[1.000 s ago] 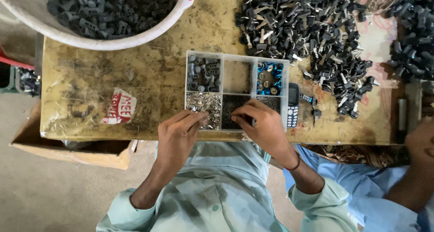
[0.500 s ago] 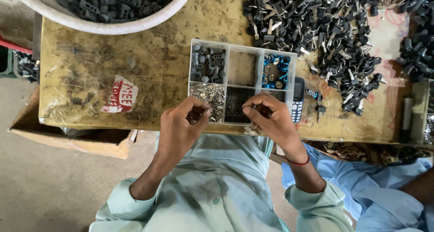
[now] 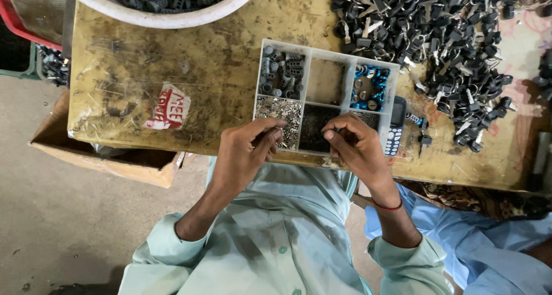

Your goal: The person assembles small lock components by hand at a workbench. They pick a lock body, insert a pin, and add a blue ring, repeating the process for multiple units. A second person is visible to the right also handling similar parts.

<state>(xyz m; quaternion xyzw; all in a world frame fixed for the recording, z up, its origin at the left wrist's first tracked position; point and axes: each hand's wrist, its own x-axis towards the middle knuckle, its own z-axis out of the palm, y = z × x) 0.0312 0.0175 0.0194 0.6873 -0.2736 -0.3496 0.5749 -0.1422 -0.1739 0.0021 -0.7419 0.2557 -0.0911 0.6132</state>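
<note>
Fingers (image 3: 275,138) pinched over compartment tray (image 3: 307,52) near edge.

worn yellow table (image 3: 190,48) | compartment tray (image 3: 322,56) | black parts pile (image 3: 443,42) | phone (image 3: 395,125) | white basin (image 3: 161,16)

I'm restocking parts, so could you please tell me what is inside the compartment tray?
The compartment tray holds grey parts, blue parts, small silvery bits and dark bits. The right hand covers the lower right compartment.

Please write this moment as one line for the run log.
left hand: pinched at front edge of compartment tray | right hand: over tray's front compartments, fingertips curled | held item: too small to tell | phone: beside tray
</note>
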